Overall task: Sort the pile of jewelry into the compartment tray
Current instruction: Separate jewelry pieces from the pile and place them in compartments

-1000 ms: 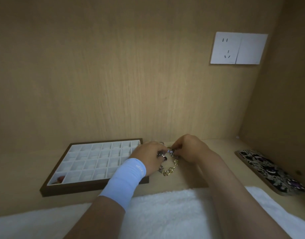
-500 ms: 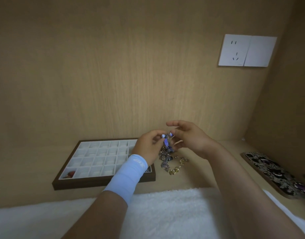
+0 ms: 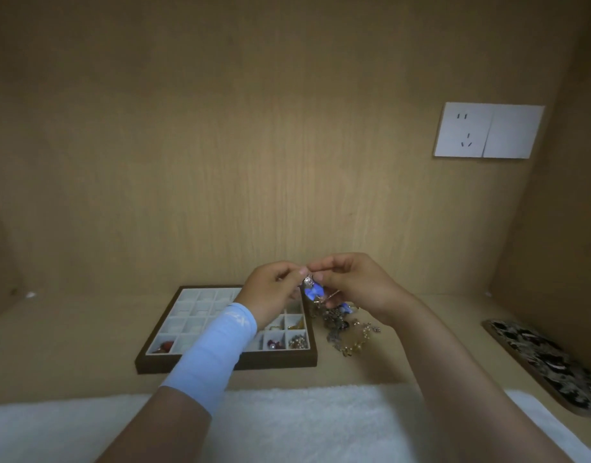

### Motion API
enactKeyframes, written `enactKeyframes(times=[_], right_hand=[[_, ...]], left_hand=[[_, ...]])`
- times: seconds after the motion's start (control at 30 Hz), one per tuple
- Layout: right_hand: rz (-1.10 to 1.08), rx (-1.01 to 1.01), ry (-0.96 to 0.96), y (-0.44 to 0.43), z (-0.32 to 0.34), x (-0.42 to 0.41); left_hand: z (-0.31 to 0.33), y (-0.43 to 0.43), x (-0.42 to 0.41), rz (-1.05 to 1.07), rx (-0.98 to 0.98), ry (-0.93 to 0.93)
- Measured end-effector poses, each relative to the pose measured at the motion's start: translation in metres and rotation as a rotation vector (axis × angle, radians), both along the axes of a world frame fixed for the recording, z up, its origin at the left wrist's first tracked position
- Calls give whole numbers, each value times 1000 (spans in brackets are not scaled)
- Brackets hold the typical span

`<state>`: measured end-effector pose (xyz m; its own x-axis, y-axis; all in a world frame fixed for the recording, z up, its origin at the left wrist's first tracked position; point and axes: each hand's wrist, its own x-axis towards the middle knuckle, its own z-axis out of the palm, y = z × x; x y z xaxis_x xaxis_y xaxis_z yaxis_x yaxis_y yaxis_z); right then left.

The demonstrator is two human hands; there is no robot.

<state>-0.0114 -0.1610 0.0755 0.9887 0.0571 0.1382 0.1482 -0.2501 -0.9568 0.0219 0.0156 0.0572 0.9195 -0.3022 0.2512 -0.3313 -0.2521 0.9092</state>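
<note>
Left hand point(image 3: 274, 290) and right hand point(image 3: 357, 285) meet, both pinching a blue pendant point(image 3: 312, 291) above the jewelry pile point(image 3: 349, 330); the pile lies at 3 o'clock of the tray point(image 3: 227, 365) on the wooden shelf point(image 3: 70, 345); wall socket point(image 3: 488, 130) at 2 o'clock.

Two hands point(image 3: 270, 292) point(image 3: 357, 285), one compartment tray point(image 3: 220, 366), one jewelry pile point(image 3: 349, 334), one blue charm point(image 3: 312, 292), one socket point(image 3: 488, 130), one towel point(image 3: 321, 426)

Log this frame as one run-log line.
left hand: pinches blue piece | right hand: pinches same piece | pile: right of tray | tray: partly filled
</note>
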Motion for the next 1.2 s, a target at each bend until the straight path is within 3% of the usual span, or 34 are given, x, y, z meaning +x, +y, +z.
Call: enactKeyframes(times=[0.3,0.43,0.6,0.87,1.07,1.2], right_hand=[[143,54,76,50,-6,-3],[135,66,104,71,-14,-6],[99,-44,81,82,-21,-9],[100,-330,121,84,-23,-13],[68,-375,120,77,-6,-19],[127,-258,110,78,-11,-18]], left_hand=[[-12,63,-22,-31,-185,235],[-20,80,-27,-17,-194,257],[-27,83,-23,121,-140,171],[-36,92,-25,94,132,46],[-34,92,-28,41,95,25],[-35,92,-29,53,46,26]])
